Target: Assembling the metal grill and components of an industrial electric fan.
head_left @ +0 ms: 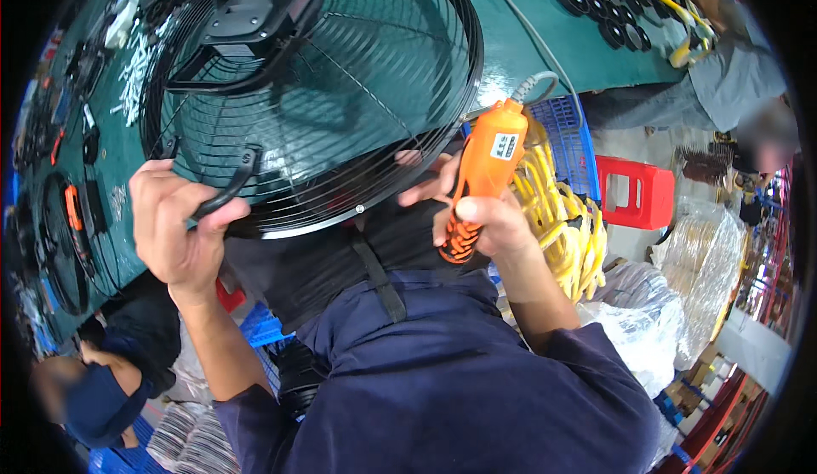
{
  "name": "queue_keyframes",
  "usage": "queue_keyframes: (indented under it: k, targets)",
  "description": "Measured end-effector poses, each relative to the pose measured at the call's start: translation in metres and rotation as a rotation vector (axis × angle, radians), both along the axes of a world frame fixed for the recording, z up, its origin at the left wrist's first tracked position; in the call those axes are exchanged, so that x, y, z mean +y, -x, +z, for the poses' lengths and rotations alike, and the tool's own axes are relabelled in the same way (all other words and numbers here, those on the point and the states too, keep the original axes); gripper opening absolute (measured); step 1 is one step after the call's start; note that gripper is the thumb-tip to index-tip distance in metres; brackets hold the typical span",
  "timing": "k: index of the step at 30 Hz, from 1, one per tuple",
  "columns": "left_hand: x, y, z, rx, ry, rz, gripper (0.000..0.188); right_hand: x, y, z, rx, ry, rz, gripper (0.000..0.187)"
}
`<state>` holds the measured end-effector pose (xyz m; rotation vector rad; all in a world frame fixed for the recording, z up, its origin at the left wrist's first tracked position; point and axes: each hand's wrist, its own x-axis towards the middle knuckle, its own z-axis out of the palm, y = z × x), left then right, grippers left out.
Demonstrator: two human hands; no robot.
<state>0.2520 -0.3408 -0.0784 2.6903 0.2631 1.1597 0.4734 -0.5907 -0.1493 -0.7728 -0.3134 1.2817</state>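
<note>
A large round black wire fan guard (408,125) leans at the table's near edge, with a black motor housing (264,14) at its centre. My left hand (174,227) is closed around a short curved black handle (242,176) at the guard's near left rim. In my right hand (498,223) is an orange electric screwdriver (492,146) with a black-patterned grip. Its grey cord leaves the upper end, and the grip end points down towards me. The bit cannot be made out. Some fingertips of that hand are close to the guard's right rim.
The green table (511,40) carries black round parts (604,6), white strips (136,74) and a yellow-handled tool (668,2). At right are a blue crate (566,138), yellow bundles (553,227) and a red plastic stool (634,193). A co-worker (106,389) is at lower left, another person at right.
</note>
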Motion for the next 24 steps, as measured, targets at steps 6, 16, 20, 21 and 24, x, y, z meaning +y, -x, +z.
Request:
queue_keyframes:
  k: [6,16,20,21,24]
  targets:
    - [0.012,-0.025,0.031,-0.128,0.077,0.036,0.033,0.038,0.01,0.02,0.212,-0.539,0.071,0.037]
    - [0.023,-0.036,0.061,-0.199,0.182,0.101,0.023,0.049,0.011,0.047,-0.04,-0.423,-0.064,0.035]
    - [0.026,-0.025,0.057,-0.149,0.205,0.058,0.026,0.041,0.019,0.039,-0.006,-0.381,0.022,0.036]
    - [0.025,-0.021,0.054,-0.129,0.203,0.041,0.027,0.037,0.023,0.037,0.001,-0.316,0.051,0.037]
    - [0.015,-0.002,0.038,-0.025,0.2,-0.003,0.03,0.024,0.027,0.032,-0.114,-0.118,0.148,0.036]
